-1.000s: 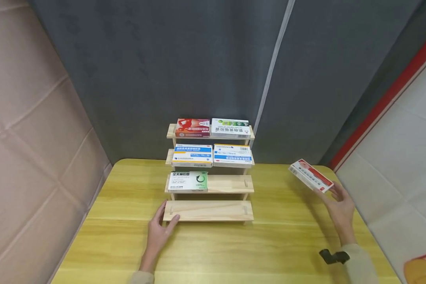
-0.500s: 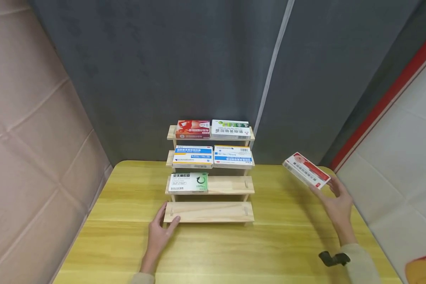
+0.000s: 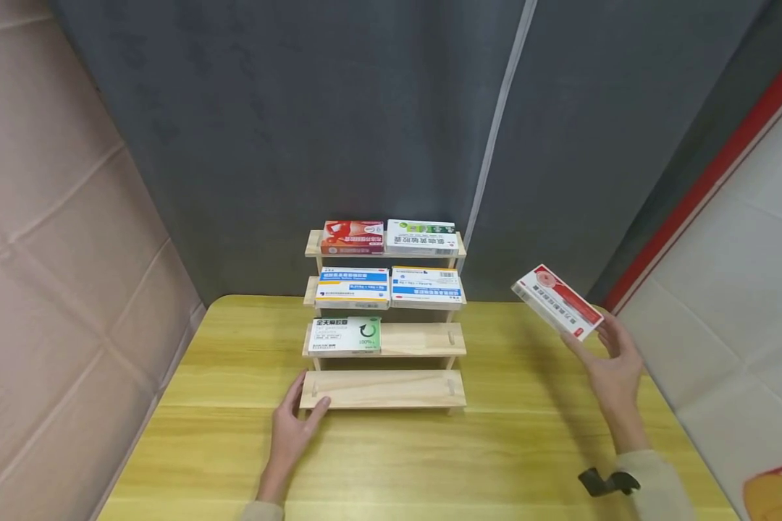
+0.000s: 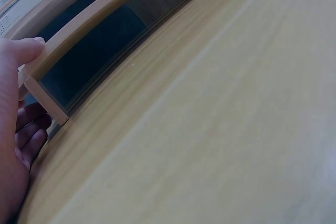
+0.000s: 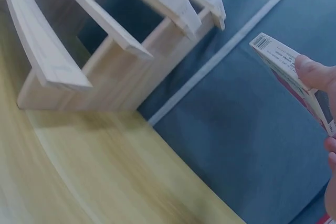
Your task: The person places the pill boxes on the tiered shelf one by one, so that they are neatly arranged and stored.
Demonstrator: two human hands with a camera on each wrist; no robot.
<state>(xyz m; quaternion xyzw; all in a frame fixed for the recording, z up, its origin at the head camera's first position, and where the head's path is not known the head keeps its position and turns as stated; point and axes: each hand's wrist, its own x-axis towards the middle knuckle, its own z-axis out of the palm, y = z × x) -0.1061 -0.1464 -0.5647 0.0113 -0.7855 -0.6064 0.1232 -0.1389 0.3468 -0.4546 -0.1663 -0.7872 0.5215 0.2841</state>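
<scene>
A white and red medicine box (image 3: 558, 302) is pinched at its near right end by my right hand (image 3: 617, 373), raised above the table's right side. In the right wrist view, the thumb presses one face of that medicine box (image 5: 281, 59). My left hand (image 3: 291, 428) grips the left end of a four-step wooden display rack (image 3: 384, 389), thumb over the lowest step's front edge. The left wrist view shows its fingers (image 4: 32, 129) curled beside the rack's leg. On the third step down, a white and green medicine box (image 3: 345, 335) lies at the left, bare wood beside it.
The top step carries a red medicine box (image 3: 353, 237) and a white one with green pictures (image 3: 422, 236). Two blue, white and orange boxes (image 3: 352, 287) fill the second step. A dark curtain (image 3: 339, 130) hangs behind the yellowish wooden table (image 3: 391, 470).
My right hand has lifted the white and red medicine box and moved it slightly leftward and away from me. The left hand stays on the rack.
</scene>
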